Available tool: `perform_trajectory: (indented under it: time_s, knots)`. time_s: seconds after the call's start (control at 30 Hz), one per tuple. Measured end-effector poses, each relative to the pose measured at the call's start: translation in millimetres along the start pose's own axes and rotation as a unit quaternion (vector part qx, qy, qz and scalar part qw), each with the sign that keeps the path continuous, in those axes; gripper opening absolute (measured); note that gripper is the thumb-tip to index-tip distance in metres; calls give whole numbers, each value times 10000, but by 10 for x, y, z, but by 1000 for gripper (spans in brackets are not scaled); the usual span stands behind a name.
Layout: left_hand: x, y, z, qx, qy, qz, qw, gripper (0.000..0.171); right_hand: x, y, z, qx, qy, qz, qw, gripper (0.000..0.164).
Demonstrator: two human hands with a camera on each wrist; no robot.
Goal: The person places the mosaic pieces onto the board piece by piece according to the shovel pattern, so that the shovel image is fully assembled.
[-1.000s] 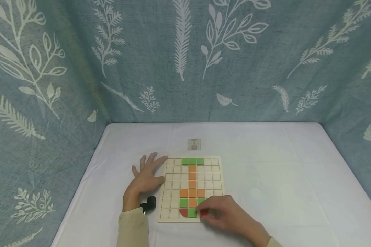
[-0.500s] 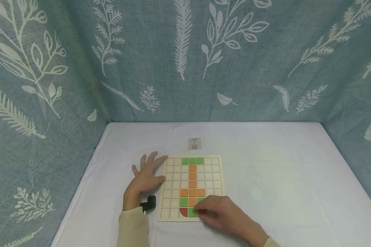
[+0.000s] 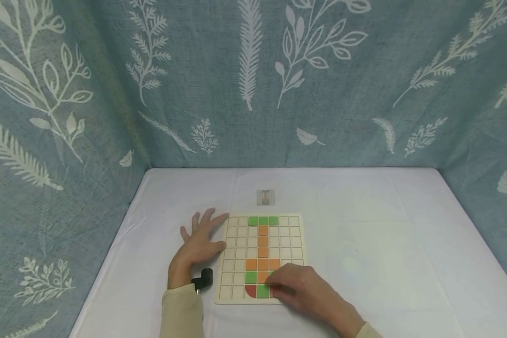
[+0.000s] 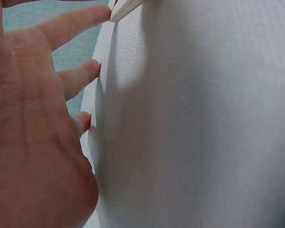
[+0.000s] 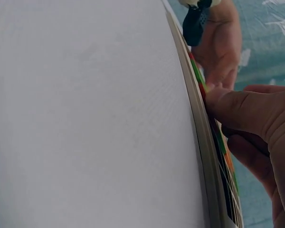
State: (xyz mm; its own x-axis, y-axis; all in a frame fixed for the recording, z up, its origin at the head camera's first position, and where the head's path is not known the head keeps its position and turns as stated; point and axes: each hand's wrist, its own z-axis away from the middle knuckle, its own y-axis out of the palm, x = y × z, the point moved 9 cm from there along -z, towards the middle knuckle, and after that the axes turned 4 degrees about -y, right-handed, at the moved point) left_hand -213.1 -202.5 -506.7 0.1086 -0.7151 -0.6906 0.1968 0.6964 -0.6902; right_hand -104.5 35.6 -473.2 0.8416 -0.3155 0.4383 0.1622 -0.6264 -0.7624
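Note:
A pale wooden grid board (image 3: 232,267) lies on the table, filled down its middle columns with orange, green and red tiles. My left hand (image 3: 200,244) rests spread beside it, index fingertip and thumb at its left edge. Over the near row, my right hand (image 3: 310,291) pinches a red tile (image 3: 272,291), which sits right beside a green tile (image 3: 263,291) and is mostly covered by the fingers. A quarter-round red tile (image 3: 251,291) lies on that green tile's other side. In the right wrist view the thumb (image 5: 221,102) is at the red tile by the board's near edge.
A small card (image 3: 265,197) printed with a coloured grid pattern lies behind the board. A black device (image 3: 203,279) sits by the left wrist. White cloth (image 3: 376,249) covers the table, and a blue leaf-patterned curtain (image 3: 219,84) hangs at the back and sides.
The right hand has shifted slightly left, bringing the red tile against the green tile in the near row; less of the red tile shows. The left hand has stayed in place.

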Motion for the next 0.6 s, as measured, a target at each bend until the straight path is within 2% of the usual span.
perform_trajectory:
  time_s: [0.13, 0.37, 0.47, 0.6]
  knots:
    - [10, 5, -3, 181, -97, -97, 9997, 85, -4, -13, 0, -84, -77, 37, 9999, 24]
    - [-2, 12, 18, 213, -93, -104, 9997, 85, -41, -97, 8, -167, -65, -250, 9995, 22]
    - [19, -1, 42, 197, -148, -169, 9996, 84, -106, -238, 26, -340, 30, -269, 9991, 26]
    - [16, -105, 114, -42, -295, -118, 9995, 83, -252, -544, 59, -575, 330, 76, 9978, 32]
